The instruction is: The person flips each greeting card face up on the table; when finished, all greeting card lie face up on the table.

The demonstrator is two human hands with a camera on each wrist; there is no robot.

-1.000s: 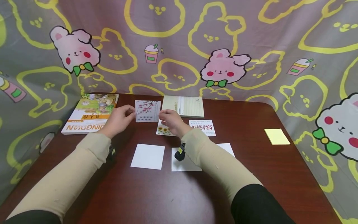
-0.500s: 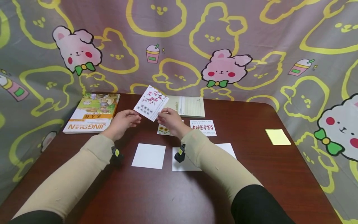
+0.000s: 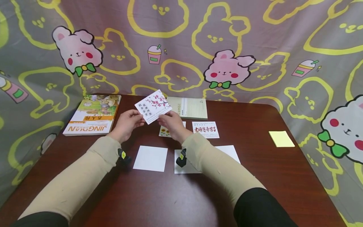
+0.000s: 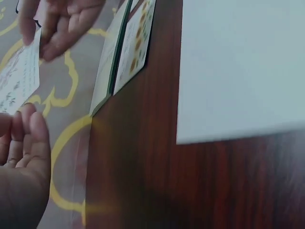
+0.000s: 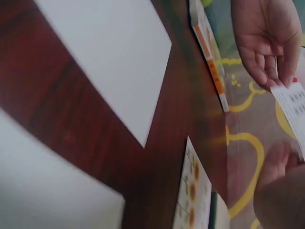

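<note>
Above the far part of the bench (image 3: 175, 205), in the head view, a blossom card (image 3: 153, 106) is held tilted, one corner pointed upward. It is pinched between seven and eight o'clock by the left hand (image 3: 126, 126) and between four and five by the right hand (image 3: 174, 125), the fingers of both nearly closed on its edge. From the card, a thick book (image 3: 92, 115) is laid at nine o'clock; at three, a notebook (image 3: 193, 107) is partly overlapped by it. At four, a red-lettered card (image 3: 205, 129) is set; at five, a sunflower card (image 3: 164, 131) is partly covered by the right hand. Blank sheets (image 3: 150, 158) are laid from six round to four, and a yellow notepad (image 3: 281, 139) is placed well apart, just past three.

From the left wrist, the card is seen between nine and ten o'clock, the left hand at eight, the right between ten and eleven.

From the right wrist, a card corner is pinched at two o'clock by the left hand; at four, the right hand is blurred, and its grip cannot be told.
</note>
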